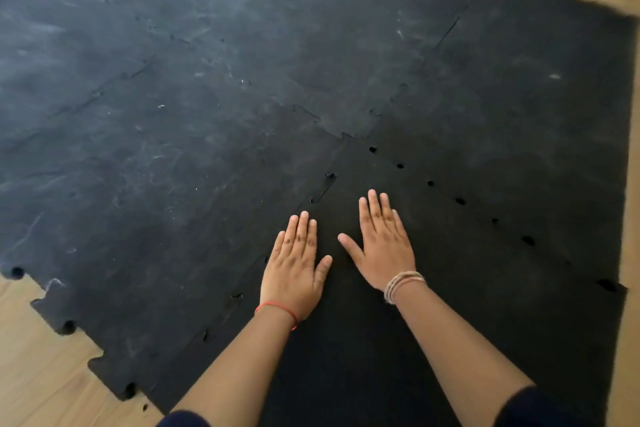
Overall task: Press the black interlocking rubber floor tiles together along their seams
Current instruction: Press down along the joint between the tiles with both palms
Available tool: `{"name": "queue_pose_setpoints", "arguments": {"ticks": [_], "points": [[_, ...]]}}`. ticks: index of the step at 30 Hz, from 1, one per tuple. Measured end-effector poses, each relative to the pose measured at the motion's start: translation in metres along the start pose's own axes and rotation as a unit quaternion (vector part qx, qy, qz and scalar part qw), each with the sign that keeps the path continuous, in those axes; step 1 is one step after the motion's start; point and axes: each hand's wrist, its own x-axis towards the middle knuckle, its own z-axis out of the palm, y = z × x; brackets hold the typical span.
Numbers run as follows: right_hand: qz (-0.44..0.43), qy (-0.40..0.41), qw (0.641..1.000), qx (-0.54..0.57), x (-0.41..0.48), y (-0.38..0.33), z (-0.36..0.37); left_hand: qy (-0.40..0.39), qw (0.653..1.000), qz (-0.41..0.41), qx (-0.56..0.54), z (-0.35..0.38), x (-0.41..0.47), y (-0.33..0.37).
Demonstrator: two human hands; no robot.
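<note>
1. Wooden flooring (pixel 38 367) in a light tone frames the scene, showing at the lower left, along the right edge and at the upper right.
2. Black interlocking rubber floor tiles (pixel 214 87) cover nearly all of that floor; the far and left ones look dusty and grey-streaked, while the near right ones are darker and cleaner.
3. One puzzle-cut seam (pixel 323 189) runs from the near left edge of the matting, under the left hand, up toward the middle, where it meets other seams (pixel 346 137) crossing the tiles.
4. A row of small dark holes (pixel 429 183) runs diagonally across the tile to the right of the hands, out to the mat's right edge.
5. Toothed tabs (pixel 65 326) stand exposed on the lower-left border, over the wood.
6. Both bare forearms reach forward from the bottom of the view, with dark sleeves (pixel 523 407) pushed up.
7. The left hand (pixel 294 263) lies palm down on the seam, fingers straight and close together, thumb angled out.
8. The right hand (pixel 382 246) lies flat on the darker tile just beside it, fingers together, thumb spread toward the left hand; the two are apart.
9. A beige cord bracelet (pixel 403 284) wraps the right wrist.
10. A red thread (pixel 278 308) circles the left wrist.
</note>
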Motion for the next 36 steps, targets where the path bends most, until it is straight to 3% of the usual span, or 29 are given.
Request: {"name": "queue_pose_setpoints", "arguments": {"ticks": [8, 12, 14, 17, 20, 27, 31, 36], "points": [[-0.058, -0.012, 0.998, -0.027, 0.035, 0.006, 0.000, 0.025, 0.999, -0.020, 0.028, 0.010, 0.007, -0.003], [-0.072, -0.080, 0.994, -0.005, 0.039, 0.010, -0.019, -0.006, 0.998, -0.037, 0.045, 0.004, 0.007, -0.001], [-0.043, -0.106, 0.993, 0.020, 0.041, 0.016, -0.033, -0.015, 0.998, -0.040, 0.042, 0.000, 0.006, 0.001], [0.049, -0.036, 0.998, 0.015, 0.049, 0.026, -0.029, 0.009, 0.999, -0.034, 0.033, 0.005, 0.004, 0.000], [0.072, 0.029, 0.997, -0.009, 0.054, 0.026, -0.008, 0.029, 0.999, -0.022, 0.028, 0.013, 0.005, -0.002], [0.061, -0.019, 0.998, -0.001, 0.056, 0.029, -0.015, 0.025, 0.999, -0.030, 0.009, 0.015, 0.006, -0.001], [0.215, 0.045, 0.974, 0.054, 0.049, 0.043, -0.017, 0.020, 1.000, 0.016, 0.014, 0.016, 0.038, 0.019], [0.218, 0.071, 0.972, 0.045, 0.051, 0.047, -0.002, 0.021, 0.998, 0.046, 0.047, 0.018, 0.064, 0.032]]}}
